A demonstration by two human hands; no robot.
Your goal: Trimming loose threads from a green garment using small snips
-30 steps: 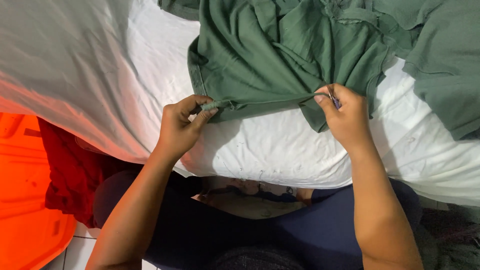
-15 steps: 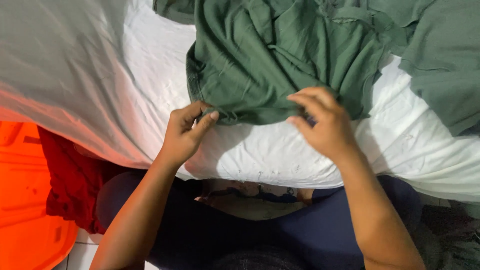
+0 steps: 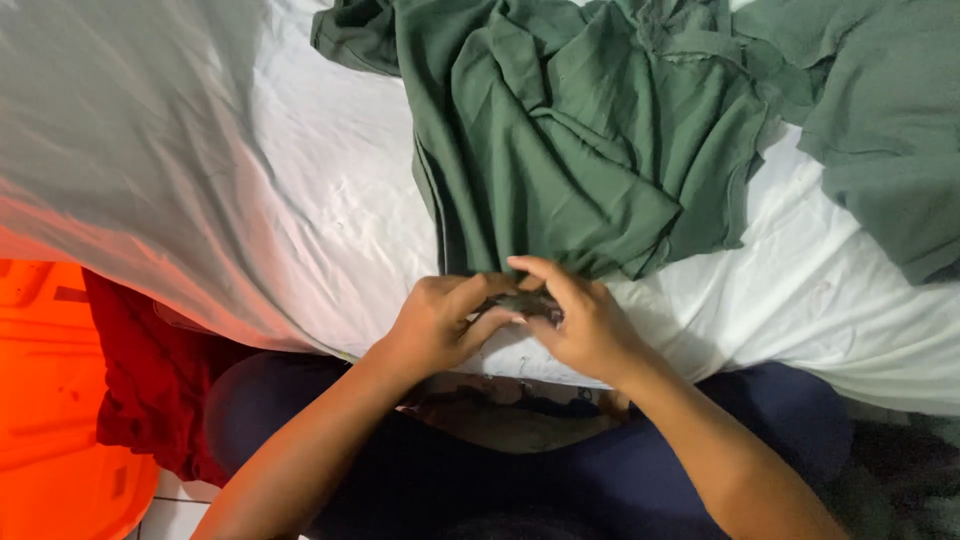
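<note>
A crumpled dark green garment [image 3: 590,150] lies on a white bedsheet [image 3: 250,200]. Its lower edge reaches my two hands, which meet at the near edge of the bed. My left hand [image 3: 440,320] pinches the green hem with fingers curled. My right hand [image 3: 580,320] is closed on the same bit of hem, right against the left. The cloth between the fingers is mostly hidden.
A second green cloth [image 3: 880,130] lies at the right on the sheet. An orange plastic container [image 3: 50,400] with a red cloth [image 3: 150,390] over it stands at the lower left. My dark-trousered legs [image 3: 480,480] are below the bed edge.
My hands were apart, stretching the green hem flat; they have come together at the middle, bunching the hem between them. The garment has shifted a little away from the bed edge.
</note>
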